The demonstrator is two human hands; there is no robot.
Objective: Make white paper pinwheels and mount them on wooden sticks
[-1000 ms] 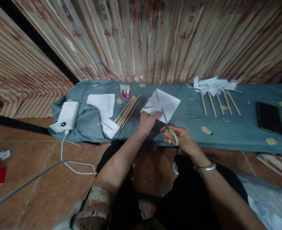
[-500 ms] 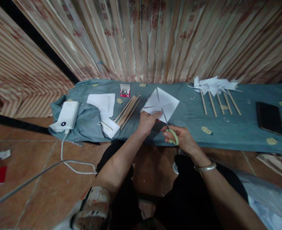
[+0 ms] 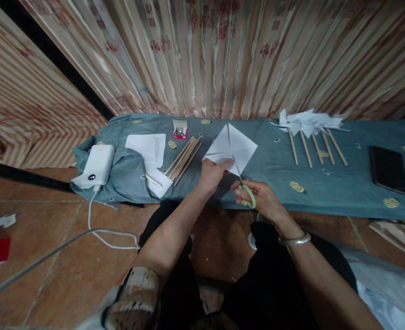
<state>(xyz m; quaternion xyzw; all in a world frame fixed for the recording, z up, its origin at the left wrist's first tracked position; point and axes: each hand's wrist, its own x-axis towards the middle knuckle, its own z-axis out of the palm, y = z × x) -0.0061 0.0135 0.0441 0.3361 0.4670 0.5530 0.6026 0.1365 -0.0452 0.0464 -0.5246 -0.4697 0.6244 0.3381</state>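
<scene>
My left hand (image 3: 213,173) pinches the near corner of a white square paper (image 3: 235,143) that has slits cut in from its corners. My right hand (image 3: 260,198) grips scissors (image 3: 244,186) with pale green handles, the blades pointing up into the paper's near edge. Both hands hover over the front of a blue-grey cloth (image 3: 326,192) spread on the floor. A silver bangle (image 3: 294,240) sits on my right wrist.
Wooden sticks (image 3: 183,158) lie left of the paper beside white sheets (image 3: 147,147) and a small red box of pins (image 3: 179,130). Finished paper pinwheels on sticks (image 3: 310,128) lie right. A dark phone (image 3: 388,168) is far right. A white power bank (image 3: 95,166) with cable sits left.
The paper has turned slightly and shifted a little nearer the curtain. The scissors stay at its near edge, and both hands keep almost the same place.
</scene>
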